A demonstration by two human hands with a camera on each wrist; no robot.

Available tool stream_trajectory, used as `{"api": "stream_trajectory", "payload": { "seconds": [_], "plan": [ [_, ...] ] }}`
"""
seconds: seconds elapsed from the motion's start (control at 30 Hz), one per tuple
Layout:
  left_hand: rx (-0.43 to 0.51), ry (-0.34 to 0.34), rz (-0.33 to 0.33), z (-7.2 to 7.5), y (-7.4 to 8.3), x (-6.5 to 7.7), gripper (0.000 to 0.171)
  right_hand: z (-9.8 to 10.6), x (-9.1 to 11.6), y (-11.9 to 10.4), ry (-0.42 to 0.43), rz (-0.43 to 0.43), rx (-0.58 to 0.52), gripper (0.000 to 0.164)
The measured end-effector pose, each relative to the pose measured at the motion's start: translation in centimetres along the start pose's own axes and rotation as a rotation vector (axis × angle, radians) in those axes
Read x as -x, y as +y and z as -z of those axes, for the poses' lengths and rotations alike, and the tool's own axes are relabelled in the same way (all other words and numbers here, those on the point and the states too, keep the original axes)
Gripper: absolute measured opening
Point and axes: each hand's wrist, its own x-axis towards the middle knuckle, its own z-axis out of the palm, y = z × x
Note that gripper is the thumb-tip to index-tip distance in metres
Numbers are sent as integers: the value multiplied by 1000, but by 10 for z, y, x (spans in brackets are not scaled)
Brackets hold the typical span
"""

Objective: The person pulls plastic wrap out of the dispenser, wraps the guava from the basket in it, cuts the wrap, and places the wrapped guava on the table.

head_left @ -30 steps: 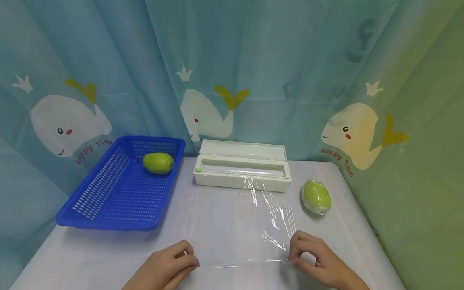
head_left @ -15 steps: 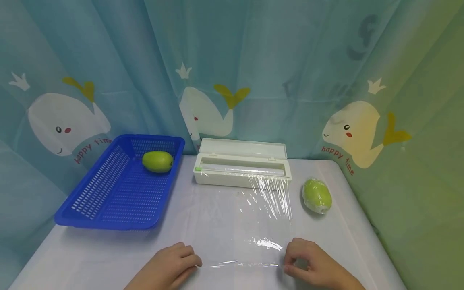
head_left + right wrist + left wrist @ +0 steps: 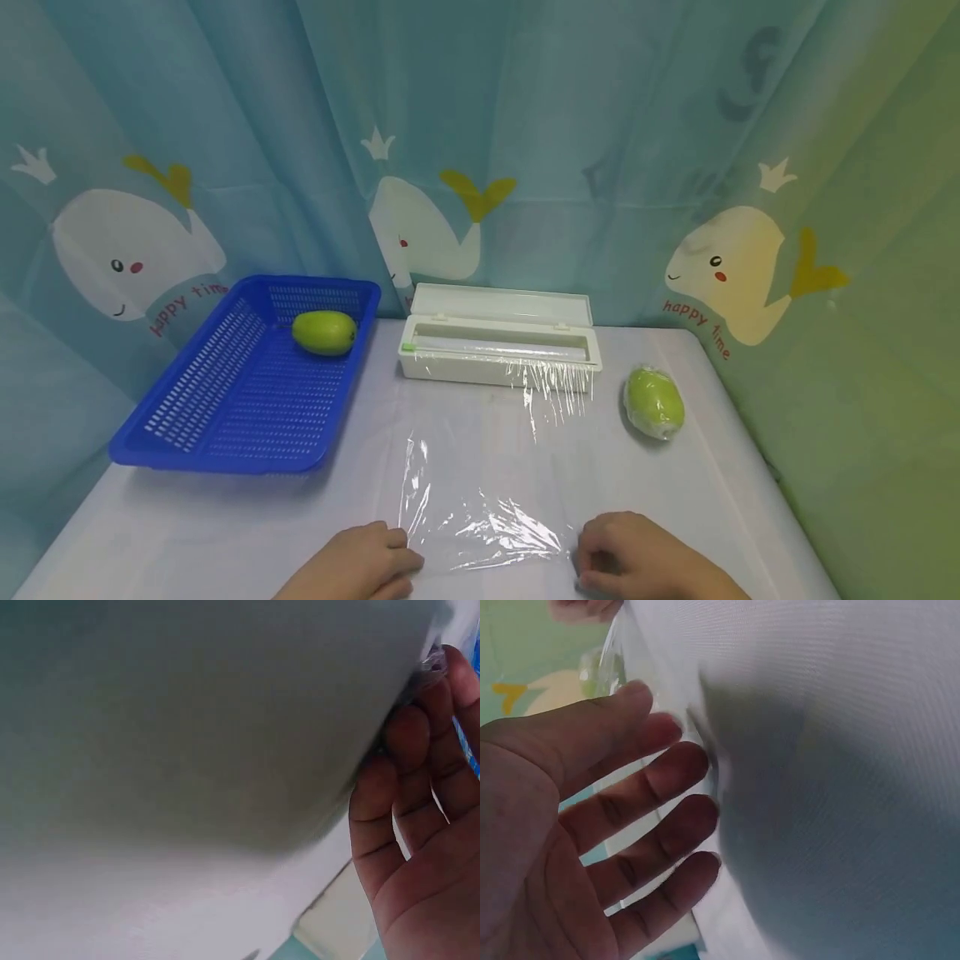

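Note:
A sheet of clear cling film stretches from a white dispenser box toward the near side of the table. My left hand pinches its near left corner between thumb and index finger, the other fingers loosely bent in the left wrist view. At the opposite corner, my right hand pinches bunched film with its fingertips. Both hands are low over the white cloth. The dispenser's lid stands raised, showing the film roll inside.
A blue plastic basket stands at the left with a green fruit in it. Another green fruit, wrapped in film, lies right of the dispenser. A printed curtain hangs behind the white-covered table.
Both hands have moved nearer to me and lower with the film's edge, and slightly closer together. The film looks slacker and more wrinkled near its front edge. Basket, fruits and dispenser stay put.

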Motion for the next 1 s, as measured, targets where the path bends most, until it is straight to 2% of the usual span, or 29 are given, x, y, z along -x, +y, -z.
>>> {"api": "stream_trajectory", "payload": {
  "seconds": [0.13,0.23,0.33,0.4,0.5,0.57,0.67,0.8,0.87,1.0],
  "plan": [
    [24,23,8,-1,-1,0,13,1,-5,-3,5,25,39,21],
    [42,67,-19,-1,-2,0,8,4,-10,-4,16,37,70,19],
    [80,127,-5,3,-3,1,11,11,-19,-5,18,52,85,16],
    [101,231,12,9,-3,1,15,17,-29,-6,19,77,102,13],
    [203,410,50,26,-5,-1,22,31,-50,-10,-26,97,81,8],
    [290,532,85,40,-9,-3,26,41,-68,-13,-67,106,74,14],
    [476,610,218,62,-19,-4,25,55,-100,-18,-120,110,82,28],
    [712,630,442,85,-39,1,25,68,-150,-24,-160,118,66,44],
    [823,633,513,94,-51,4,34,73,-177,-25,-166,130,35,50],
    [1060,648,597,106,-75,7,54,76,-228,-27,-155,135,-17,57]
  ]
}}
